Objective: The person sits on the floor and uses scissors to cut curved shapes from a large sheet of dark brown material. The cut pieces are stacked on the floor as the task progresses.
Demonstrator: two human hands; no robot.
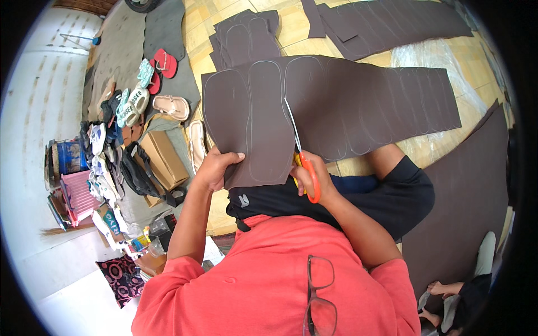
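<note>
A dark brown sheet [336, 101], marked with pale sole-shaped outlines, spreads across in front of me above my lap. My left hand [216, 169] grips its lower left edge, thumb on top and fingers underneath. In my right hand [315, 175] are scissors [309, 185] with orange and yellow handles. Their blades point away from me, at a slit running in from the sheet's near edge between two outlines. One blade lies over the sheet; the other is mostly hidden.
More brown pieces [246, 42] and a marked sheet [398, 25] lie on the tiled floor beyond. A large brown sheet [459, 190] is at right, near another person's hand [443, 289]. Sandals [171, 106], shoes and a cardboard box [162, 162] crowd the left.
</note>
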